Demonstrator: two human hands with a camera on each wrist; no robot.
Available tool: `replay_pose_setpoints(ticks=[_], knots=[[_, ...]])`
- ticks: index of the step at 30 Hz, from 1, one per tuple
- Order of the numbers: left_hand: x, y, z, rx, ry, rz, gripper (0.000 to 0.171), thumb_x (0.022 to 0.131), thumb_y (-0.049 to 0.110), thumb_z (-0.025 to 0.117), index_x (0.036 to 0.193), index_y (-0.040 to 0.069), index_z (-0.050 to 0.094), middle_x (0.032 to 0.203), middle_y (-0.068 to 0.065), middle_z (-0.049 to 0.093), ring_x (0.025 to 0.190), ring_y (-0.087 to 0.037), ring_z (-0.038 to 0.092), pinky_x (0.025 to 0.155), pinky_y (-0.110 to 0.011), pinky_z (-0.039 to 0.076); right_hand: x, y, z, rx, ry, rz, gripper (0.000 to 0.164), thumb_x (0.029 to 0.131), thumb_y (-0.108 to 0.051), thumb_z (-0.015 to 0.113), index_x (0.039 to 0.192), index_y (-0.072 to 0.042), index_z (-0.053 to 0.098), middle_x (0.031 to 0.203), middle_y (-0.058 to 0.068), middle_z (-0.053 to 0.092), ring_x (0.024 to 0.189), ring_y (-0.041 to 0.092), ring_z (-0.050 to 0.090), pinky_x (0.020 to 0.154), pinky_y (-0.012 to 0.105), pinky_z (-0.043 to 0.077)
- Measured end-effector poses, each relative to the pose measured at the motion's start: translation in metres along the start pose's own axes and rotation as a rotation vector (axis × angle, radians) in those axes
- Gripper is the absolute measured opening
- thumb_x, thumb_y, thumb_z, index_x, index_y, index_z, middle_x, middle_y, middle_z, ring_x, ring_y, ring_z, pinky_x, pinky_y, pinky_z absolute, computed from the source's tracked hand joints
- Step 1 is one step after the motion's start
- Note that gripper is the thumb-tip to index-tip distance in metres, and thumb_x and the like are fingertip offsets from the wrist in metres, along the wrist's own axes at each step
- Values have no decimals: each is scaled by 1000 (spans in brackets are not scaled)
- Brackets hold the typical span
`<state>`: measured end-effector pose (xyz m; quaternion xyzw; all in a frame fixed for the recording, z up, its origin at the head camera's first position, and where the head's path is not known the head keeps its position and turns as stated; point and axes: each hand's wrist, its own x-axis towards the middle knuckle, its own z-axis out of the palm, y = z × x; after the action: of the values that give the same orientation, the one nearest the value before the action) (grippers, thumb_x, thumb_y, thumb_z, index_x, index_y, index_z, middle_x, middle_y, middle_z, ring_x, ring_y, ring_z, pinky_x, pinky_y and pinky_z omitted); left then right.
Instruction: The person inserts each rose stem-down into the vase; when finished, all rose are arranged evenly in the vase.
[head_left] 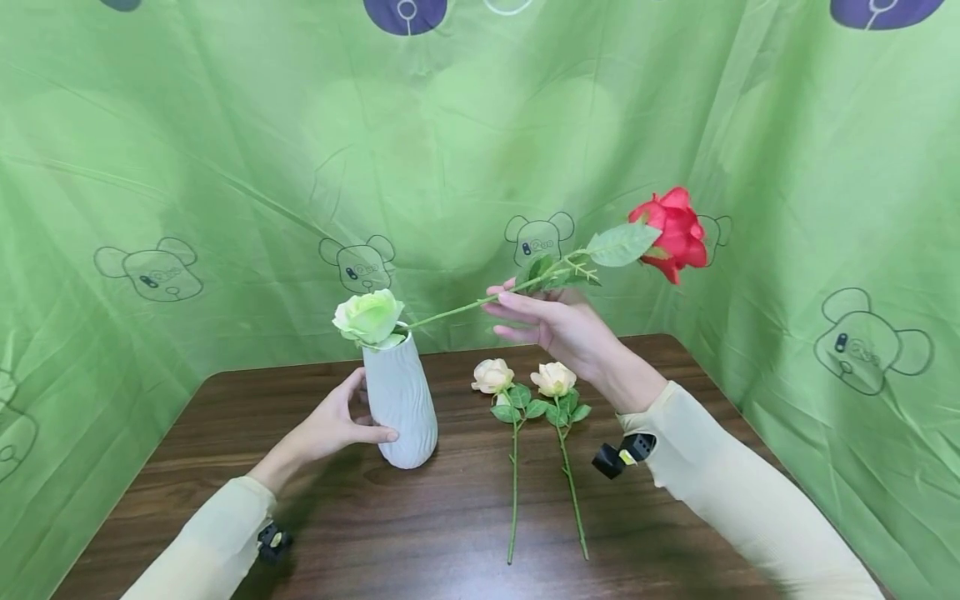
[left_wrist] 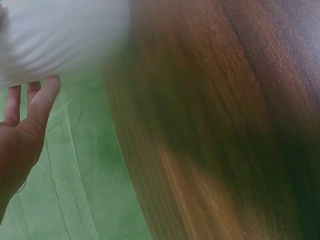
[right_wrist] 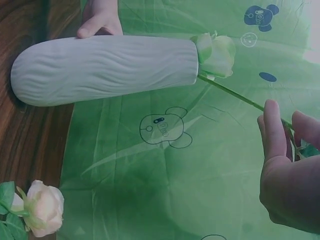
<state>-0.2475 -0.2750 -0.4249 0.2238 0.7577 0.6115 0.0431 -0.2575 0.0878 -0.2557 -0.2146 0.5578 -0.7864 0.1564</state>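
A white ribbed vase (head_left: 401, 408) stands on the wooden table, and my left hand (head_left: 341, 429) grips its side with the thumb in front. Out of its mouth leans a pale green rose (head_left: 370, 317), its bloom resting at the rim. My right hand (head_left: 555, 327) pinches the stem of a red rose (head_left: 673, 235), held slantwise with the bloom up to the right. The lower end of that stem (right_wrist: 235, 94) reaches the vase mouth beside the green rose in the right wrist view. In the left wrist view, fingertips (left_wrist: 49, 87) touch the vase.
Two cream roses, a left one (head_left: 492, 377) and a right one (head_left: 553, 379), lie on the dark wooden table (head_left: 450, 525) to the right of the vase, stems toward me. A green curtain (head_left: 450, 150) with bear drawings hangs behind and at both sides of the table.
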Motion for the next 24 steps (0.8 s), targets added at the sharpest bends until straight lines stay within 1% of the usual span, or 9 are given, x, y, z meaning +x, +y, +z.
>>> replay_pose_setpoints(ticks=[1, 3, 8, 10, 13, 17, 20, 24], knots=[[0, 0, 0, -6, 1, -3, 79, 71, -1, 91, 135, 6, 44, 123, -25, 51, 112, -34, 56, 96, -51, 57, 2, -1, 1, -4, 2, -4, 29, 98, -8, 67, 121, 9, 62, 131, 19, 63, 128, 35, 58, 101, 47, 54], [0, 1, 0, -18, 5, -13, 80, 70, -2, 91, 134, 7, 44, 123, -25, 51, 112, -33, 57, 96, -50, 57, 7, -4, 3, 3, 10, -16, 28, 97, -8, 69, 118, 9, 64, 128, 19, 65, 126, 35, 59, 100, 46, 54], [0, 2, -2, -3, 4, 6, 78, 71, -2, 91, 134, 6, 44, 122, -25, 50, 112, -32, 56, 96, -50, 57, 22, -8, 11, 46, 14, -68, 10, 97, -5, 69, 106, -1, 69, 122, 17, 68, 121, 37, 62, 97, 45, 56], [0, 1, -2, 3, 0, 13, 78, 72, -2, 90, 134, 5, 44, 121, -26, 50, 111, -32, 56, 95, -49, 57, 27, -7, 13, 50, 3, -79, 8, 97, -2, 66, 105, -2, 69, 119, 17, 69, 119, 37, 63, 97, 46, 56], [-1, 1, -1, -5, -10, 9, 78, 72, -2, 90, 134, 4, 43, 122, -26, 49, 112, -32, 56, 95, -47, 58, 31, -1, 15, 39, -6, -67, 8, 98, -1, 64, 104, -2, 68, 117, 16, 70, 115, 35, 66, 96, 47, 57], [-2, 1, 2, -24, -13, -5, 80, 71, -2, 90, 135, 6, 44, 123, -25, 48, 113, -33, 56, 96, -50, 57, 34, 5, 16, 25, 3, -59, 7, 99, -4, 64, 106, -3, 67, 120, 17, 69, 110, 30, 69, 97, 46, 56], [-1, 0, 2, -26, -7, -8, 80, 70, -2, 91, 135, 7, 44, 123, -25, 48, 113, -34, 55, 97, -52, 56, 38, 5, 18, 32, 10, -62, 9, 98, -5, 66, 106, -3, 67, 122, 19, 68, 110, 31, 69, 97, 46, 56], [-1, 0, 1, -20, 2, -9, 81, 70, -1, 91, 136, 8, 44, 124, -23, 50, 114, -34, 55, 97, -53, 55, 45, 2, 21, 56, 27, -46, 10, 97, -5, 69, 106, -3, 67, 121, 18, 68, 109, 32, 69, 96, 45, 57]])
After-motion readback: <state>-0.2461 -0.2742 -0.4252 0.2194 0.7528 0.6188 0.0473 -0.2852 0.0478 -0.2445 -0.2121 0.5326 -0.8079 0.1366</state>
